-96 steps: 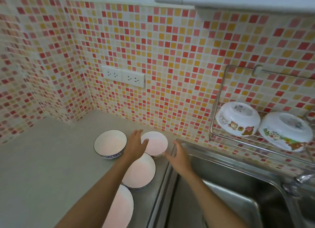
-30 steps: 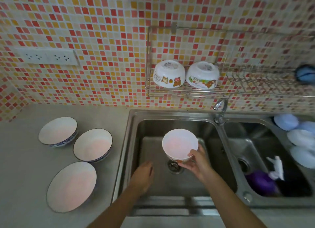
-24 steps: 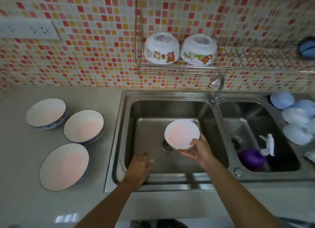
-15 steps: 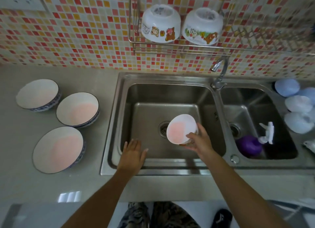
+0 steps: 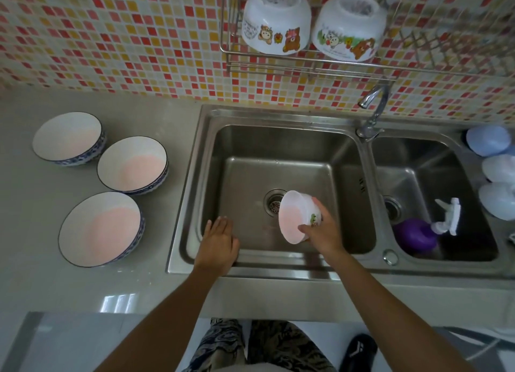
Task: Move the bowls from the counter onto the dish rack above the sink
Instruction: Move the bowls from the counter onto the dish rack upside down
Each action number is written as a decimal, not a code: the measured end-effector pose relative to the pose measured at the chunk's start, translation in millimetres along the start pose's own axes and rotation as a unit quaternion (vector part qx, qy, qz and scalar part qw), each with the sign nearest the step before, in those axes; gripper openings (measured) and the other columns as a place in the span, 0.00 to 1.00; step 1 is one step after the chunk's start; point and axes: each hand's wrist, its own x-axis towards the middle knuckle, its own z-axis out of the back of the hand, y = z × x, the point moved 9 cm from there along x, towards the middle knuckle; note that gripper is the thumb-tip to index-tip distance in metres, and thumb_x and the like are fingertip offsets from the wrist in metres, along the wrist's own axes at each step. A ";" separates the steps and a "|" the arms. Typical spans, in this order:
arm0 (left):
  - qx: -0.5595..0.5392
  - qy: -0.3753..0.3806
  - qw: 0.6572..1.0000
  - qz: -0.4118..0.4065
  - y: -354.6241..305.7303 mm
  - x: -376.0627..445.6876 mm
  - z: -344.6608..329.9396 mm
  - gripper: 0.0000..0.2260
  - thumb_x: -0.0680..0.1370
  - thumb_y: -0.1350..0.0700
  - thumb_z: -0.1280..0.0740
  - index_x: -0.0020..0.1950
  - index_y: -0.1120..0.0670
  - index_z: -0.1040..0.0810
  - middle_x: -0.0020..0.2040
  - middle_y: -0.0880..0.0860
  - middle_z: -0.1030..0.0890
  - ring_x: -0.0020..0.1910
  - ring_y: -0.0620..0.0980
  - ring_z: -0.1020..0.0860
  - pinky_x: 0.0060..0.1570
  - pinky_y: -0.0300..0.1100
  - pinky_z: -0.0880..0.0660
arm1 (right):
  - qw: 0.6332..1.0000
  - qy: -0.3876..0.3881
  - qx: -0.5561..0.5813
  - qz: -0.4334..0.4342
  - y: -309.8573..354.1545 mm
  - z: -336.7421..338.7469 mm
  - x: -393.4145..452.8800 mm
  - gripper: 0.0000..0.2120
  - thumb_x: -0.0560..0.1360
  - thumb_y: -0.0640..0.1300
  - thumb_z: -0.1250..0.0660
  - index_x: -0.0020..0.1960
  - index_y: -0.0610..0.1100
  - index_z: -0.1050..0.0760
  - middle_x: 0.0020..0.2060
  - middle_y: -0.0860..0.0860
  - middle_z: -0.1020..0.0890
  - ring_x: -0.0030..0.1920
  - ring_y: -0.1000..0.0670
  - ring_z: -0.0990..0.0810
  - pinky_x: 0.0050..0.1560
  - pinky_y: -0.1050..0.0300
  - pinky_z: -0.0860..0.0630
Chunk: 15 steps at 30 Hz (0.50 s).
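Note:
My right hand (image 5: 320, 233) grips a small white bowl (image 5: 294, 215) with a cartoon print, tilted on its side with the opening turned left, over the left sink basin (image 5: 250, 154). My left hand (image 5: 218, 242) rests flat on the basin's front edge, fingers spread, holding nothing. Three blue-rimmed white bowls stand upright on the counter at the left: a far one (image 5: 68, 139), a middle one (image 5: 132, 164) and a near one (image 5: 101, 228). On the wire dish rack (image 5: 306, 65) above the sink, two cartoon-print bowls (image 5: 276, 20) (image 5: 348, 27) sit upside down.
A faucet (image 5: 372, 111) stands between the two basins. The right basin holds a purple spray bottle (image 5: 416, 233). Several pale blue and white bowls (image 5: 489, 140) sit on the counter at the far right. The rack's right part (image 5: 446, 45) has bare wire slots.
The bowl in my right hand has tipped further onto its side over the basin. The view has dropped lower toward the sink. My left hand has stayed at the basin's front edge.

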 end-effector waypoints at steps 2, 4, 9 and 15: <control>0.000 0.000 1.000 0.002 0.3 -0.2 -0.3 0.34 0.72 0.46 0.61 0.73 0.59 0.37 0.73 0.58 0.34 0.74 0.53 0.40 0.75 0.48 0.53 | 0.999 0.016 -0.039 0.028 4.1 -3.6 -0.5 0.41 0.65 0.30 0.25 0.73 0.51 0.34 0.65 0.49 0.28 0.60 0.49 0.31 0.57 0.51 0.24; -0.005 0.000 1.000 0.003 0.9 -0.6 -0.7 0.34 0.72 0.46 0.61 0.73 0.59 0.37 0.73 0.58 0.33 0.74 0.52 0.40 0.75 0.48 0.53 | 0.994 0.021 -0.093 0.055 6.8 -6.1 -1.5 0.43 0.65 0.35 0.22 0.74 0.54 0.36 0.63 0.48 0.29 0.59 0.50 0.31 0.57 0.53 0.25; -0.006 -0.002 1.000 0.001 1.7 -0.4 -0.9 0.34 0.72 0.45 0.60 0.73 0.59 0.38 0.73 0.57 0.34 0.74 0.52 0.40 0.75 0.47 0.53 | 0.953 0.034 -0.261 0.154 15.4 -16.3 -8.1 0.44 0.67 0.40 0.23 0.76 0.57 0.40 0.64 0.47 0.35 0.59 0.50 0.31 0.62 0.56 0.26; -0.015 -0.007 1.000 0.004 2.7 -1.1 -0.8 0.34 0.73 0.45 0.60 0.73 0.59 0.37 0.72 0.57 0.33 0.74 0.52 0.40 0.75 0.46 0.54 | 0.844 0.047 -0.442 0.299 28.6 -35.1 -19.8 0.42 0.70 0.38 0.25 0.75 0.60 0.42 0.71 0.46 0.39 0.68 0.43 0.33 0.61 0.47 0.23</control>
